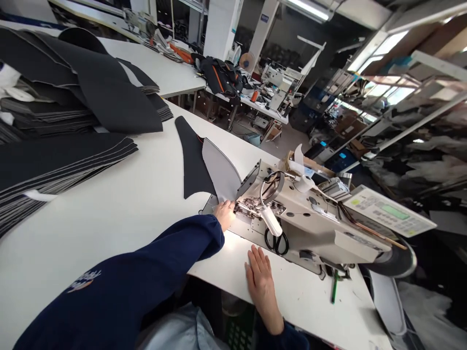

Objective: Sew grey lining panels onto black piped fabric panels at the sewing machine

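A sewing machine (292,204) stands on the white table, its lamp lit over the needle area. My left hand (224,215) is beside the presser foot, fingers bent and together on the near end of a light grey fabric panel (221,167). Its fingertips are partly hidden against the machine. The grey panel runs away from me, over or against a black fabric piece (193,160) lying flat; whether they are joined I cannot tell. Palm down on the table in front of the machine lies my right hand (260,279), fingers stretched out, holding nothing.
Stacks of black cut pieces (120,102) cover the table's left side. Black-handled scissors (276,241) lie under the machine arm. A green pen-like thing (334,287) is at the right, below a control panel (390,210). More worktables and shelves stand behind.
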Available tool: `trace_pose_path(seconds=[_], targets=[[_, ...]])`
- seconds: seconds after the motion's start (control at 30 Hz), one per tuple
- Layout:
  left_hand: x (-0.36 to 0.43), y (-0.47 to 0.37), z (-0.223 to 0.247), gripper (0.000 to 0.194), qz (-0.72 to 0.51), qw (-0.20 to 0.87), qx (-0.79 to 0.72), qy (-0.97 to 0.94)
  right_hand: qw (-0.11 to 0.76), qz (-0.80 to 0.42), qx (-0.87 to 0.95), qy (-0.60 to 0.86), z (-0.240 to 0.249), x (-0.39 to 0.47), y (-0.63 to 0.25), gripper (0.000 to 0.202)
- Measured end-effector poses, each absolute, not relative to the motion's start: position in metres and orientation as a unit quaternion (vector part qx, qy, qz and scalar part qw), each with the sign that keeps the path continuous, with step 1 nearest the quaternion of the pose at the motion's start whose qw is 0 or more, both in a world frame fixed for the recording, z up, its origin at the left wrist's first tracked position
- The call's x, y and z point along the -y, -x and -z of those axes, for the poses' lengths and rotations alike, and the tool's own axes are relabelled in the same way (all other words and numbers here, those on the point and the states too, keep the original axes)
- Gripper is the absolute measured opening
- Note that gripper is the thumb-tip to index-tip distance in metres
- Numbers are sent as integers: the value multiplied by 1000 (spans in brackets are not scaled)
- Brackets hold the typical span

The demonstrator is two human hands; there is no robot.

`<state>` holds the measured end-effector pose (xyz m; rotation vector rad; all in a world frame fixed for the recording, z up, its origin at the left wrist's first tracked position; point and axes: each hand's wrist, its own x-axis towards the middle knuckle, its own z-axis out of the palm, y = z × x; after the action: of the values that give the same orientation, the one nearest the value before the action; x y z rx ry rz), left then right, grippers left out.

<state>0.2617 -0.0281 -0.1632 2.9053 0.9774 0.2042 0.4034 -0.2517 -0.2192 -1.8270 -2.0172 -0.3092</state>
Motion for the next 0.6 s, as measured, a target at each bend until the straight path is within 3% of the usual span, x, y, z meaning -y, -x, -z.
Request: trace_pose_path(seconds=[0.2, 0.43, 0.6], targets=[[36, -267, 170, 40, -98, 118, -392, -907, 184, 111, 728, 651, 224, 253, -409, 45], [38, -268, 165, 32, -90, 130, -410, -898, 197, 140, 731, 638, 233, 250, -416, 46], [38, -262, 160, 38, -76, 134, -397, -905, 234, 115, 715, 648, 239, 249, -418, 42]])
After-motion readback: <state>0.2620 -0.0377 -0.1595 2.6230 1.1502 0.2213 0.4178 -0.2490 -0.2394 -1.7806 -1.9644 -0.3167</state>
